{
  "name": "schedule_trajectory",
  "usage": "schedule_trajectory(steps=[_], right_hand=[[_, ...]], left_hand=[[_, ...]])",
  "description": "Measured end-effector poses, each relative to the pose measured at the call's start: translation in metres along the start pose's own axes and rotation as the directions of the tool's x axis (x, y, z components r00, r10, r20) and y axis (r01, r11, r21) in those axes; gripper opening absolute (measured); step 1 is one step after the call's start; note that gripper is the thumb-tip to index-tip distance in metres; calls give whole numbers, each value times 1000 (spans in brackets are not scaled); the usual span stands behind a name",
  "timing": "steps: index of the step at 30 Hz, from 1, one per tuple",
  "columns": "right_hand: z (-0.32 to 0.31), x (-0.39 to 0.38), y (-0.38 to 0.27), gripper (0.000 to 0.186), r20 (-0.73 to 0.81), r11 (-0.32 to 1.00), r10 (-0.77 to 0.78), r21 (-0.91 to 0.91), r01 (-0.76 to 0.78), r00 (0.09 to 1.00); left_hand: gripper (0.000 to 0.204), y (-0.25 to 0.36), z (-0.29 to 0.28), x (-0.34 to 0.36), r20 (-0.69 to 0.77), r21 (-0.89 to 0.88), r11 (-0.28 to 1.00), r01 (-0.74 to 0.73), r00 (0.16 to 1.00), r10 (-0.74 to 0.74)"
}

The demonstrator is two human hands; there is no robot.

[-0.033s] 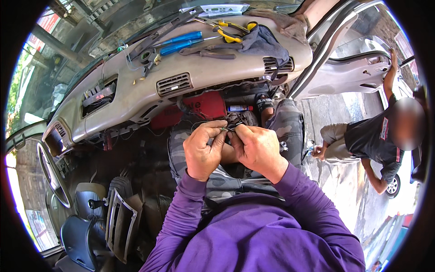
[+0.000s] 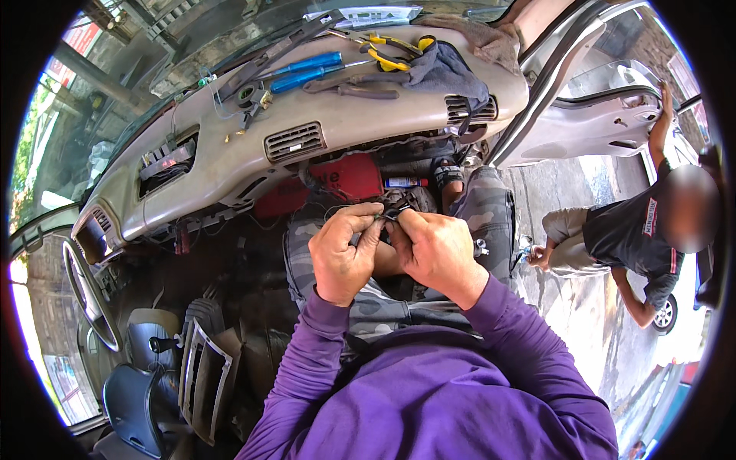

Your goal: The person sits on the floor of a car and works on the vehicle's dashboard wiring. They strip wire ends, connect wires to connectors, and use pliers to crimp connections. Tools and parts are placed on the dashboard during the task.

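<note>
My two hands meet above my lap, fingertips almost touching. My left hand (image 2: 345, 257) is closed in a pinch on a thin wire (image 2: 333, 208), which trails off to the left toward the underside of the dashboard. Beside it my right hand (image 2: 438, 253) is also pinched, gripping the dark end of the wire between thumb and forefinger. A small black piece (image 2: 400, 208) shows just past the right fingertips; its kind cannot be made out. The fingers partly cover where the wire pieces come together.
On the beige dashboard (image 2: 368, 126) lie blue screwdrivers (image 2: 307, 73), yellow-handled pliers (image 2: 387, 60), dark-handled pliers (image 2: 360, 90) and a grey cloth (image 2: 448, 75). A red box (image 2: 356, 175) and a spray can (image 2: 406, 183) sit in the footwell. Another person (image 2: 632, 230) stands by the open door at right.
</note>
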State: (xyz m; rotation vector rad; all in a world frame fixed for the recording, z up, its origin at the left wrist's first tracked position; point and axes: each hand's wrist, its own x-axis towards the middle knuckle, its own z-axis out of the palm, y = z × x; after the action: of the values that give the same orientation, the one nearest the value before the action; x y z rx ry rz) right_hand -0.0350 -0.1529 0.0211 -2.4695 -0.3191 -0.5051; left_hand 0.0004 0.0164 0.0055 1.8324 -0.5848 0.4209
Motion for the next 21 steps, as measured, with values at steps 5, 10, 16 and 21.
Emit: schedule_trajectory(steps=[5,10,16,21], right_hand=[[-4,3,2,24,26,999,35,18,-35,999],[-5,4,-1,25,44,993,110,-40,-108,993],[-4,2,1,27,19,995,100,-29,-99,995],[-7,2,1,28,55,994,100,-37,-98,993]], left_hand=[[15,-2,5,1,-50,0,1000,-26,998,26],[15,-7,7,-2,-57,54,996,-73,996,76],[12,-1,4,0,-39,90,991,-94,994,98],[17,-2,5,-2,-49,100,989,-113,992,118]])
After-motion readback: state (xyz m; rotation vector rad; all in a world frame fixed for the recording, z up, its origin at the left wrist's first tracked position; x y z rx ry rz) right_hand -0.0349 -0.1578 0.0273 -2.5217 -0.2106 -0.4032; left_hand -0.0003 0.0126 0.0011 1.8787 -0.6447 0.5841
